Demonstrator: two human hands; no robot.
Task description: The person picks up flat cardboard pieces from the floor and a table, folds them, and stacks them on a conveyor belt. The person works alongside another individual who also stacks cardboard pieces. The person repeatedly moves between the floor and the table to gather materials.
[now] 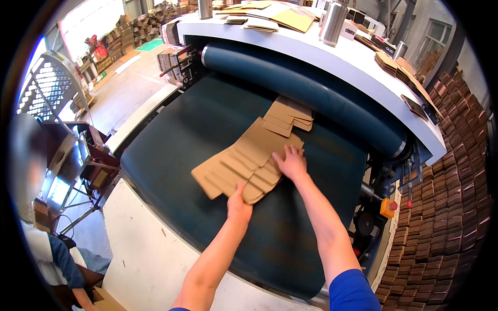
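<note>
Several flat brown cardboard pieces [236, 155] lie fanned and overlapping on the dark green conveyor belt [176, 122]. My left hand [239, 206] grips their near edge, its thumb on top and its other fingers mostly hidden. At the right edge of the same pieces, my right hand [292, 163] holds them with thumb and fingers over the border. Farther off, a second overlapping group of cardboard pieces [288, 114] touches the first and reaches up to the big dark roller [295, 90].
A white machine housing [384, 78] arches over the roller, bearing a steel flask [333, 23], cardboard and a phone [414, 107]. An orange box with a red button [388, 208] is at right, before stacked cardboard [441, 207]. A person [62, 254] sits at lower left beside a white panel [140, 243].
</note>
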